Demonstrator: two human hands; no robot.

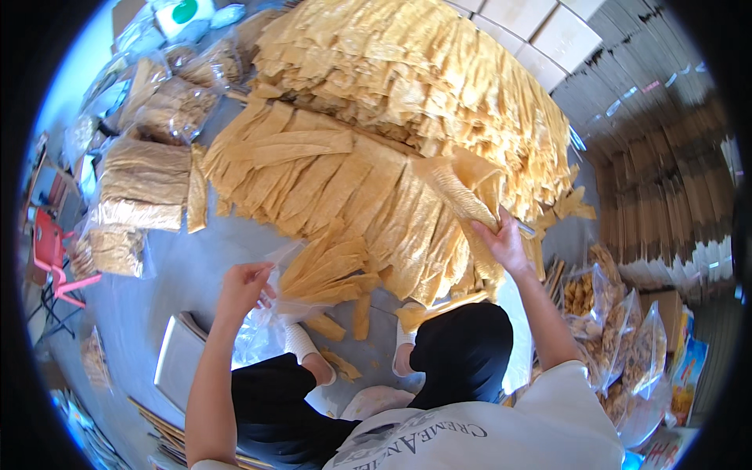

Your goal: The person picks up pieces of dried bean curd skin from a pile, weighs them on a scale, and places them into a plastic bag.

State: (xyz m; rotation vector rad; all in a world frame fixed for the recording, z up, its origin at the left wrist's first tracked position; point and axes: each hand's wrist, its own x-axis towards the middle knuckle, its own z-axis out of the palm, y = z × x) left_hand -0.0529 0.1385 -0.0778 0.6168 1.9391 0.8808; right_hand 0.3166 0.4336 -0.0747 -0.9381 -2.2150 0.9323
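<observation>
My left hand (247,288) pinches the edge of a clear plastic bag (288,258) in front of my knees. Several folded yellow sheets, which look like dried tofu skin (329,264), lie in or against the bag's mouth; which of the two is unclear. To the right, my right hand (504,242) grips a wrinkled tofu-skin sheet (461,188), raised over the near pile. A small grey, shiny object (524,228) sticks out beside that hand; its kind cannot be made out. Long overlapping sheets form the near pile (352,188), with a single strip (302,145) laid across its top.
Behind rises a taller heap of sheets (411,59). Filled plastic bags (144,176) line the left, near a red chair (56,252). At right stand stacked flattened cartons (664,194) and more filled bags (617,335). A white panel (176,352) lies by my left arm.
</observation>
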